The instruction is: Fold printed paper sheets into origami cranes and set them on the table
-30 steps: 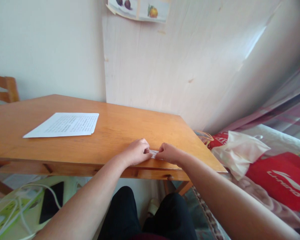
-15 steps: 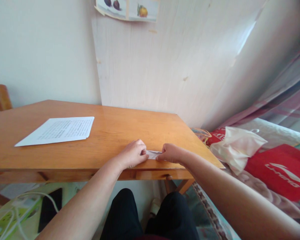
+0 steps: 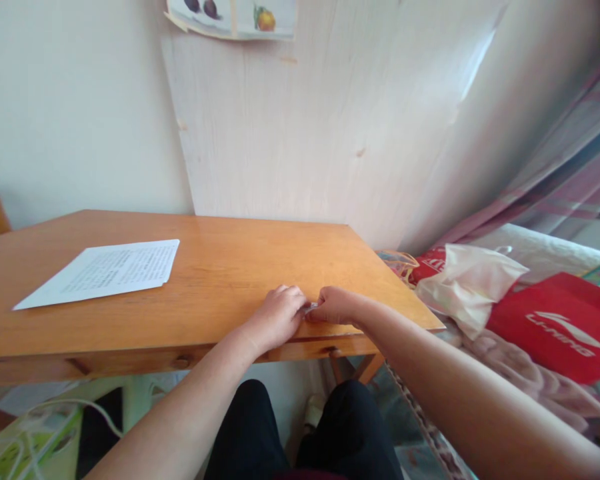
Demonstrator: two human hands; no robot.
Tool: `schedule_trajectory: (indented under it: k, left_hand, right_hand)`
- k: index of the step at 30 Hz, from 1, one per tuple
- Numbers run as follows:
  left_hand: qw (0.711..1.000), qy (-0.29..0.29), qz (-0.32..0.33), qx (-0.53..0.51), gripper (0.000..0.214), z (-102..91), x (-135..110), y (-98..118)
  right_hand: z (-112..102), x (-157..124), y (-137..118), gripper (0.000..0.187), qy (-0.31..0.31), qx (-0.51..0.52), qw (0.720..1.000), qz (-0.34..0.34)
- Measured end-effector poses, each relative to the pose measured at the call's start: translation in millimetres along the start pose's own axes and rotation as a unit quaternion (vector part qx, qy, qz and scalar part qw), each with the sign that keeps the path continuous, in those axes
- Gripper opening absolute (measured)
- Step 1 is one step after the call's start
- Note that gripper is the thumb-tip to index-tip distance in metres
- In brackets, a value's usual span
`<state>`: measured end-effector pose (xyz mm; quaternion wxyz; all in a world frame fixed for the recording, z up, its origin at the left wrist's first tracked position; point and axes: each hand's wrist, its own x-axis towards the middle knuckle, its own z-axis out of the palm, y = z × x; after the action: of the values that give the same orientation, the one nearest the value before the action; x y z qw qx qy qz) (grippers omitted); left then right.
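1. Since the earlier frame, our left hand [image 3: 281,313] has moved in toward our right hand [image 3: 333,305], and the small paper piece [image 3: 310,308] between them shows much less of itself.
2. We have this piece at the worktop's [image 3: 265,257] front edge, nearer the right front corner than the left; the printed sheets [image 3: 115,270] lie well apart, toward the left end.
3. We judge the piece light, thin and flexible, easy to crease or tear, and hardly slippery against bare skin. We would best hold it by its two ends, near the edges, pressing lightly.
4. Our right grip is curled, thumb and fingers pinching the piece's right end. Our left fingers cover its other end; we cannot tell whether that grip pinches or only presses.
5. Both our forearms reach forward and converge, wrists low over the front edge, hands nearly touching.
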<state>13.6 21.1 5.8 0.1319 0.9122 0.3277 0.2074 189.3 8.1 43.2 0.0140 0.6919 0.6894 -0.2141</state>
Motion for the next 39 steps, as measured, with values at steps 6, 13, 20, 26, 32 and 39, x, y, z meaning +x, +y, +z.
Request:
schedule_trajectory:
  k: [6,13,20,26,32,39]
  left_hand:
    - [1.000,0.004,-0.003,-0.001,0.028,7.9,-0.5,-8.8]
    - [1.000,-0.003,-0.013,0.008,0.028,6.4,0.0,-9.3]
    - [1.000,-0.006,-0.012,0.001,0.028,6.3,-0.2,-10.6]
    - [1.000,0.010,-0.013,-0.005,0.028,6.7,-1.2,-10.7]
    - [1.000,0.023,-0.002,-0.001,0.027,9.1,-1.9,-14.2]
    - [1.000,0.022,-0.009,0.006,0.025,10.1,-1.9,-13.9]
  right_hand:
    - [-4.6,-3.4,-1.5,0.020,-0.034,0.043,0.998,0.008]
    - [-12.2,-5.6,-1.5,0.014,-0.066,0.055,0.996,0.027]
    - [-15.9,-2.7,9.0,0.016,-0.073,0.004,0.997,0.034]
    - [-20.5,-4.0,23.2,0.018,-0.082,-0.016,0.996,0.042]
    - [-26.1,-12.4,27.8,0.021,-0.082,0.001,0.995,0.052]
    - [-18.2,-10.0,42.5,0.019,-0.069,0.100,0.991,0.047]
